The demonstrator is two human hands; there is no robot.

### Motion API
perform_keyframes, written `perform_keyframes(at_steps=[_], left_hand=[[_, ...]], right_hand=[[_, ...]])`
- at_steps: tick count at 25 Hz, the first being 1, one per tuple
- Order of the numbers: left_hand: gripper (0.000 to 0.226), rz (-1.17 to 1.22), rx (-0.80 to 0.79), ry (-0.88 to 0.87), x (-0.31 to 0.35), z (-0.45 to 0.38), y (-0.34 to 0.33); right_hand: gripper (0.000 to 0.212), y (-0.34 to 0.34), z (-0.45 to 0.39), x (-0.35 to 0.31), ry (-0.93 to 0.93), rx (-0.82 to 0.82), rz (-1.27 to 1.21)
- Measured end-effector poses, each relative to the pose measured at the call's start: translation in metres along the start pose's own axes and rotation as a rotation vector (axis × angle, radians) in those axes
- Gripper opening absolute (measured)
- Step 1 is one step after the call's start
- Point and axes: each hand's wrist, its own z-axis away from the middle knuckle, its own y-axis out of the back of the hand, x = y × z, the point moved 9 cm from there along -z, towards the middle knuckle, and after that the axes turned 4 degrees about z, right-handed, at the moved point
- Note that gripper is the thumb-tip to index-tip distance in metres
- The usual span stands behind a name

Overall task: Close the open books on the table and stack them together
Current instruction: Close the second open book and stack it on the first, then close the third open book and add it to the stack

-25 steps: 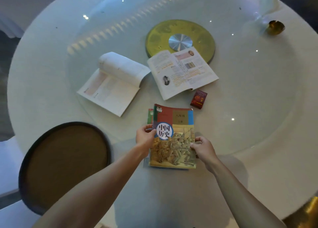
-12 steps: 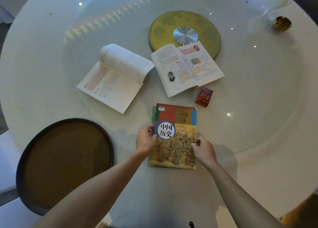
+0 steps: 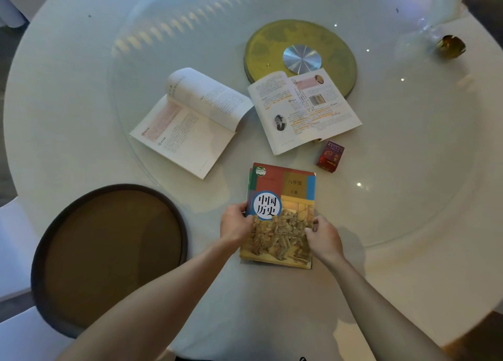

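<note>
A closed history textbook [image 3: 283, 197] with a colourful cover lies on top of another closed book whose green edge peeks out at its left. My left hand [image 3: 235, 224] grips the stack's left edge and my right hand [image 3: 322, 235] holds its right edge. Two books lie open farther back on the white round table [image 3: 81, 102]: a thick white one [image 3: 190, 121] with its right pages arched, and a thinner illustrated one [image 3: 302, 110] to its right.
A small red box [image 3: 330, 159] sits just beyond the stack. A yellow disc with a silver hub [image 3: 299, 50] is under the glass turntable. A dark round stool [image 3: 109, 251] stands at the near left. A glass and a gold object [image 3: 450, 46] sit far right.
The two closed books have been squared up, so less of the lower one shows at the left. Both hands stay on the stack's sides. The view has shifted slightly.
</note>
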Motion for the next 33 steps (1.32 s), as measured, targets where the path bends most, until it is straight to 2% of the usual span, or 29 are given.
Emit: perform_keyframes(at_steps=[5,9,14,18,22,28,31,33], left_hand=[[0.036,0.014,-0.002,0.033,-0.004,0.017,-0.003],[0.045,0.071,0.009,0.055,-0.010,0.030,-0.009],[0.043,0.183,0.044,0.092,0.002,0.041,-0.005],[0.047,0.283,0.169,0.168,0.010,0.040,0.034],[0.042,0.380,0.248,0.161,0.019,0.024,0.084],[0.047,0.495,0.282,0.182,0.022,-0.032,0.153],[0.053,0.613,0.343,0.279,0.006,-0.065,0.179],[0.041,0.693,0.375,0.355,-0.006,-0.083,0.186]], right_hand=[[0.010,0.001,0.002,-0.001,0.040,-0.013,-0.030],[0.007,0.003,-0.003,-0.002,0.086,-0.062,-0.033],[0.025,0.012,-0.011,-0.007,0.106,-0.130,-0.008],[0.054,0.041,-0.019,-0.066,0.245,-0.021,-0.011],[0.052,0.044,-0.025,-0.137,0.379,-0.085,-0.049],[0.058,0.024,-0.055,-0.229,0.407,-0.168,-0.044],[0.061,0.011,-0.077,-0.266,0.380,-0.192,-0.085],[0.064,0.003,-0.094,-0.281,0.334,-0.200,-0.140]])
